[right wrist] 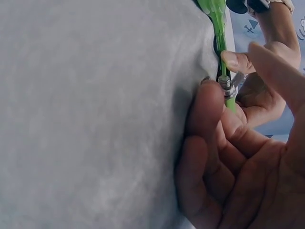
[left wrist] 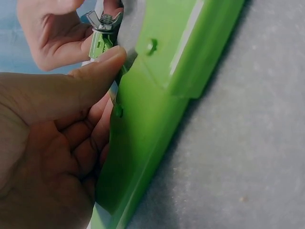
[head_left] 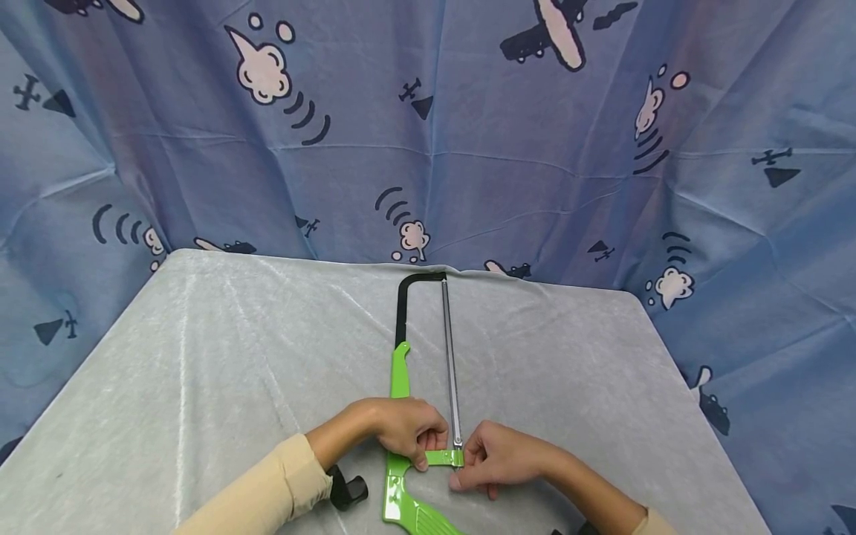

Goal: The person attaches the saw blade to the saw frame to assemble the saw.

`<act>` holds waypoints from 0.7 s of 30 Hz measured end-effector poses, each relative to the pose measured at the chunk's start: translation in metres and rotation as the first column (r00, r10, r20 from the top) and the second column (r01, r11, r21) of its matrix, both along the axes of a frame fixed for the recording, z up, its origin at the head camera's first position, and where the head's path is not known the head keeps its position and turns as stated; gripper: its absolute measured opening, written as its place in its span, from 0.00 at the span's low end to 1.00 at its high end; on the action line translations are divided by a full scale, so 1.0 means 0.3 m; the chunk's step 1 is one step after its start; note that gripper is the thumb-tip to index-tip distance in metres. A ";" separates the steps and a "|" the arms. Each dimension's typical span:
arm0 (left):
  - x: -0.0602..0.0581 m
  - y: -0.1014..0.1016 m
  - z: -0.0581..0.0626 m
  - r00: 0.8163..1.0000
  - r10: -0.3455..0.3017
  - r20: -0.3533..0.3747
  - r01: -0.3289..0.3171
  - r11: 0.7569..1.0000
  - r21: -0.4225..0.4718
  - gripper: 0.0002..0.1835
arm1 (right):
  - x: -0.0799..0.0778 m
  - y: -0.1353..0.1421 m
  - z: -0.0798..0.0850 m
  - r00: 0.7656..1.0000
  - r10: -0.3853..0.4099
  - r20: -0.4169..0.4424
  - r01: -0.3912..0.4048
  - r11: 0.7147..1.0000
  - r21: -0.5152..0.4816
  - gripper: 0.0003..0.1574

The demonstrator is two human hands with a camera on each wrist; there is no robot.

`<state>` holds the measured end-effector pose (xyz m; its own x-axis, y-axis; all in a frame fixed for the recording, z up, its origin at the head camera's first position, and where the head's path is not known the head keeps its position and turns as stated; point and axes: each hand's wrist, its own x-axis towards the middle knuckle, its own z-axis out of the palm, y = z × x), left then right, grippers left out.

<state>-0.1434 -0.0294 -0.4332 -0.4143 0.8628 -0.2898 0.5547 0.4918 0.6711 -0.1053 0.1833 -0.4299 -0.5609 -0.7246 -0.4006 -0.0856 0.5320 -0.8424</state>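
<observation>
A hacksaw [head_left: 399,375] with a bright green handle and frame, a black front bow and a silver blade [head_left: 450,357] lies on the table, its handle end toward me. My left hand [head_left: 409,429] pinches the green frame's crossbar near the blade, thumb on one side and curled fingers on the other. At the blade's near end a metal wing nut [left wrist: 104,21] sits on a threaded post. My right hand [head_left: 504,455] has curled fingers around this wing nut, with fingertips right at it and the thumb standing a little off in the right wrist view.
A table [head_left: 267,334] with a grey cloth carries the saw. Behind and beside it hangs a blue curtain [head_left: 428,148] with airplane prints. A black wrist mount [head_left: 348,490] sticks out below my left sleeve.
</observation>
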 end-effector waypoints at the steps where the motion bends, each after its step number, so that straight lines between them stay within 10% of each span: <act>1: 0.000 0.000 0.000 1.000 0.000 0.002 0.000 1.000 0.001 0.12 | 0.000 -0.002 0.000 1.000 -0.010 0.002 0.010 1.000 0.007 0.25; 21: 0.000 0.000 0.000 1.000 -0.006 -0.015 0.006 1.000 -0.005 0.11 | 0.003 -0.002 -0.001 0.998 -0.039 0.048 0.040 0.999 -0.031 0.30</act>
<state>-0.1433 -0.0295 -0.4332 -0.4134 0.8639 -0.2878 0.5675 0.4916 0.6605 -0.1043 0.1826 -0.4303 -0.5704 -0.7148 -0.4046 -0.0248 0.5073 -0.8614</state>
